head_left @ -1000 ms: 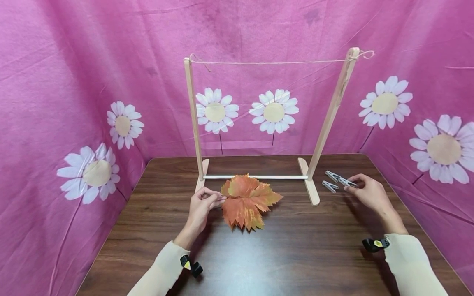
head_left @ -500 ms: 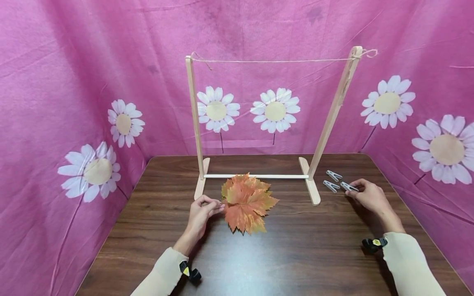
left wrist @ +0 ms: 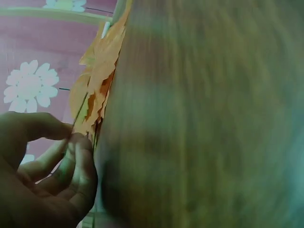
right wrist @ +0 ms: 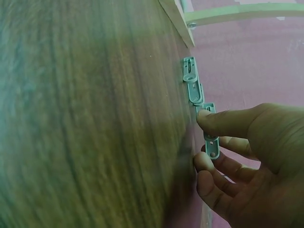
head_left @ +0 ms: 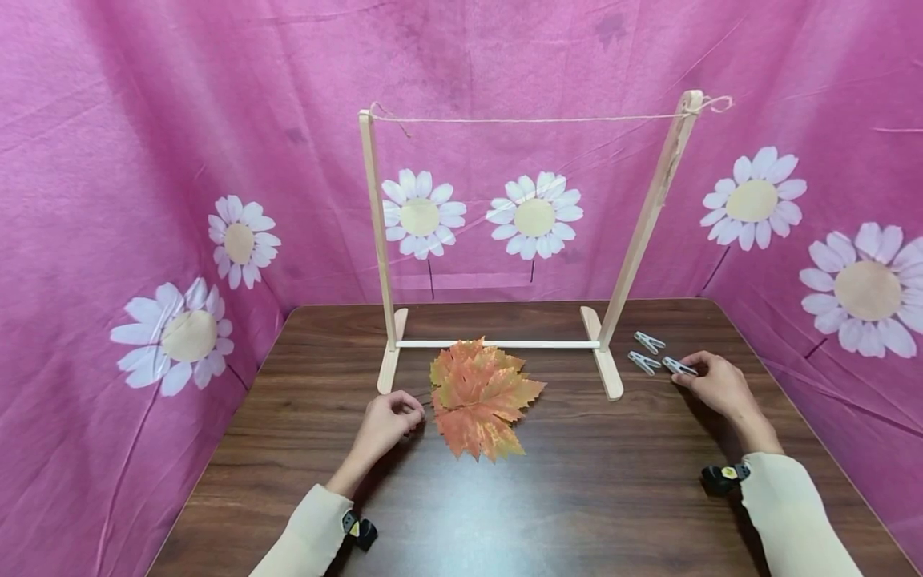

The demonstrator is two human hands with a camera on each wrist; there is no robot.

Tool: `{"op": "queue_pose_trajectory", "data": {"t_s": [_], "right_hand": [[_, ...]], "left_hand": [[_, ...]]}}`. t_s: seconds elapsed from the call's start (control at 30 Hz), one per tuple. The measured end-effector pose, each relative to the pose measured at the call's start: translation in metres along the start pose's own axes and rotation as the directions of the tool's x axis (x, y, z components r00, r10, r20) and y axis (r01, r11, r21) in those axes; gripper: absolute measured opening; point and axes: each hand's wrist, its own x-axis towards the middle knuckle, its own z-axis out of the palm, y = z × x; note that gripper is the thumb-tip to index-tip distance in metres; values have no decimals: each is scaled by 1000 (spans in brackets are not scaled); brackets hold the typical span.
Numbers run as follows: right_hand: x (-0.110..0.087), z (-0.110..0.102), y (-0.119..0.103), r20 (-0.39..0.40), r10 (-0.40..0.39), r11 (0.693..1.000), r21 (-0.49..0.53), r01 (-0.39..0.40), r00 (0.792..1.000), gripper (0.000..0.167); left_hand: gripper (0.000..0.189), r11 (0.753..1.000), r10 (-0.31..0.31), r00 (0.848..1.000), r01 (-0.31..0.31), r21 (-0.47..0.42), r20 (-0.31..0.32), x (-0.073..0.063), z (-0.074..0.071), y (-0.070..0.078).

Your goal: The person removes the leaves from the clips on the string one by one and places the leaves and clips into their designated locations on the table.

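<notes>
Orange-and-yellow artificial leaves [head_left: 479,393], overlapping, lie on the brown table in front of the wooden stand. Left of them my left hand [head_left: 385,423] has its thumb and fingertips together at a thin leaf stem [left wrist: 81,108], seen best in the left wrist view. On the right, my right hand [head_left: 717,385] pinches a grey clothespin [head_left: 679,366] between thumb and fingers, low at the tabletop. Two more grey clothespins, one nearer [head_left: 643,363] and one farther back [head_left: 650,342], lie just left of it. The right wrist view shows the pinched clothespin [right wrist: 211,148] partly behind my thumb.
A wooden stand [head_left: 638,240] with two posts and a white lower bar [head_left: 541,344] stands at the table's back. A string [head_left: 526,120] runs between its post tops. Pink cloth [head_left: 310,160] printed with daisies surrounds the table [head_left: 577,497].
The leaves have come down flatter and turned slightly. My left hand has drawn back left and toward me along the stem. My right hand has shifted its clothespin slightly away from the other two.
</notes>
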Motion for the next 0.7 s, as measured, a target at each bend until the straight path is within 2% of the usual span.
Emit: {"op": "queue_pose_trajectory", "data": {"t_s": [0.1, 0.2, 0.37, 0.43, 0.7], "right_hand": [[0, 2, 0, 2, -6, 1000, 1, 6, 1000, 35], [1, 3, 0, 1, -4, 1000, 3, 4, 1000, 35], [1, 5, 0, 0, -12, 1000, 3, 12, 1000, 38], [1, 5, -1, 4, -18, 1000, 3, 18, 1000, 39], [1, 2, -3, 27, -14, 1000, 1, 14, 1000, 43]], "left_hand": [[9, 990, 36, 999, -38, 139, 17, -1, -3, 3], [13, 967, 76, 997, -79, 241, 22, -1, -3, 5], [13, 905, 161, 986, -160, 395, 31, 0, -3, 6], [11, 889, 183, 982, -181, 420, 37, 0, -3, 7], [11, 894, 178, 983, -177, 412, 37, -2, -3, 6]]}}
